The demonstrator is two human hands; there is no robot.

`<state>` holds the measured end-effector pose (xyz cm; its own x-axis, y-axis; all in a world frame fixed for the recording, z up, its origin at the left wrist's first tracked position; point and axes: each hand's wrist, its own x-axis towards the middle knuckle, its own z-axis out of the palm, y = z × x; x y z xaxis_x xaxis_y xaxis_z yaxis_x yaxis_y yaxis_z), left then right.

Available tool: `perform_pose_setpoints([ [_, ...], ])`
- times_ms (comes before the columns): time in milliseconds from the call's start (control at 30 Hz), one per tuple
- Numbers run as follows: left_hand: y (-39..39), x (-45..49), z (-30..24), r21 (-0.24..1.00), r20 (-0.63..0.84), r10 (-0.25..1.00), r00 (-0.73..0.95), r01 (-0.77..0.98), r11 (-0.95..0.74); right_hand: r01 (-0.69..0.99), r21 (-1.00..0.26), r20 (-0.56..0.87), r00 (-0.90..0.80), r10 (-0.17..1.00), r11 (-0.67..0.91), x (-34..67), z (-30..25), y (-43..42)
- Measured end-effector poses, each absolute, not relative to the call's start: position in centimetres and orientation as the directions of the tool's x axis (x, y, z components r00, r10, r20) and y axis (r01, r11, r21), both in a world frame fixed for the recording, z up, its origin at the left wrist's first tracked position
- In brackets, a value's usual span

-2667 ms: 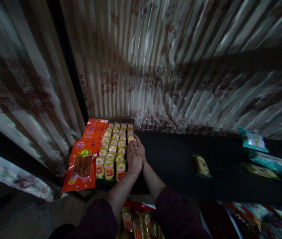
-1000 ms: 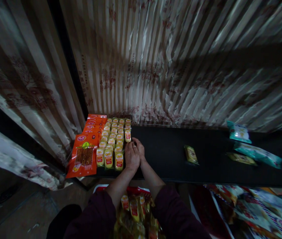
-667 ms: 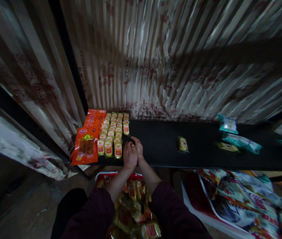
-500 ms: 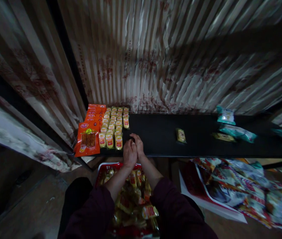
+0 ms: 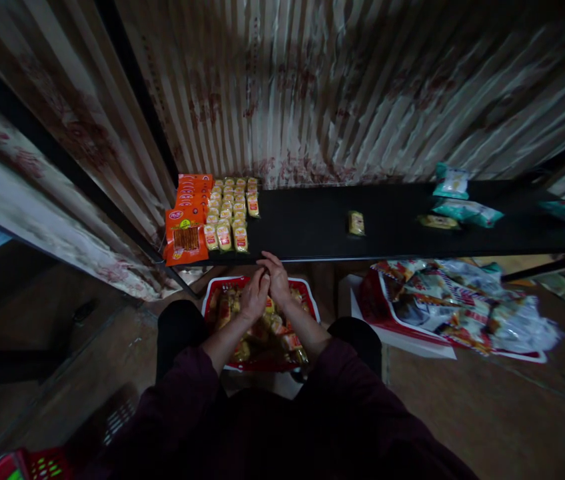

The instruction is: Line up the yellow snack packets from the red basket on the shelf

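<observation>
- My left hand [image 5: 254, 298] and right hand [image 5: 276, 279] meet at the fingers over the far part of the red basket [image 5: 308, 293]; I can't tell whether anything is pinched between them.
- Loose yellow packets [image 5: 260, 330] fill the basket; their thin wrappers look slippery, so I'd judge a light, even hold best.
- More sit in snug rows [image 5: 224, 237] on the shelf [image 5: 302, 227], beyond the basket and leftward; I should bring my fingers near them gently, lest one tip.
</observation>
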<state>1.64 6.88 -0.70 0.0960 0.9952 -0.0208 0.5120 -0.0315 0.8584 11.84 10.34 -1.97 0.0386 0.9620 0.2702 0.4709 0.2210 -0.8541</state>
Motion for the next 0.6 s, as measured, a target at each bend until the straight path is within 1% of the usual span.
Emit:
perform_pose_setpoints([
  [100, 4.8, 0.9, -1.7, 0.849, -0.051, 0.990, 0.134, 0.528, -0.028, 0.540, -0.823, 0.216, 0.010, 0.976, 0.177, 11.5, -2.5, 7.9],
  [167, 3.6, 0.3, -2.2, 0.836, -0.096, 0.980, 0.173, 0.548, -0.015, 0.608, -0.784, 0.126, -0.040, 0.991, 0.125, 11.5, -3.0, 6.4],
  [267, 2.0, -0.5, -2.7, 0.810, -0.187, 0.953, 0.238, 0.587, 0.012, 0.725, -0.686, -0.043, -0.126, 0.991, 0.062, 11.8, -4.0, 4.3],
  [333, 0.9, -0.8, -3.0, 0.797, -0.224, 0.928, 0.298, 0.604, -0.001, 0.767, -0.640, -0.107, -0.134, 0.985, 0.035, 12.3, -4.6, 2.9],
  [433, -0.8, -0.4, -3.8, 0.763, -0.243, 0.881, 0.405, 0.641, -0.084, 0.796, -0.605, -0.118, -0.098, 0.988, 0.007, 13.8, -5.2, 1.3],
  [500, -1.9, 0.5, -4.4, 0.723, -0.256, 0.848, 0.465, 0.674, -0.151, 0.818, -0.576, -0.086, -0.059, 0.995, -0.001, 15.1, -5.5, 0.4],
  [600, -3.4, 2.2, -5.3, 0.680, -0.251, 0.834, 0.492, 0.703, -0.210, 0.847, -0.531, -0.023, -0.004, 1.000, -0.009, 16.8, -6.0, -0.7],
])
